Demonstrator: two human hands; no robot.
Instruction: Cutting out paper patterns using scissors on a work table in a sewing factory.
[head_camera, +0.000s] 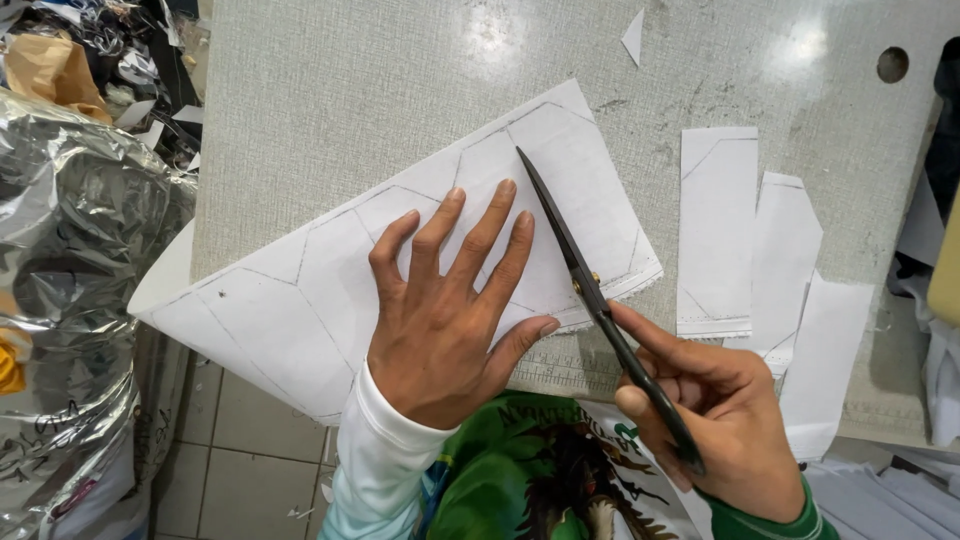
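The left hand lies flat, fingers spread, pressing a pencil-marked white sheet onto the grey tabletop. The right hand is clamped on black scissors, blades closed over the sheet. Cut paper pieces lie near, to the right.

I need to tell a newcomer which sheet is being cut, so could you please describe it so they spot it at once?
Start at the grey worktop. The large white paper strip lies slanted across its near left edge, pinned flat by the left hand, while the right hand lays black scissors over it. Unlike the smaller cut pieces to the right, it is long and carries pencilled, repeating angular outlines.
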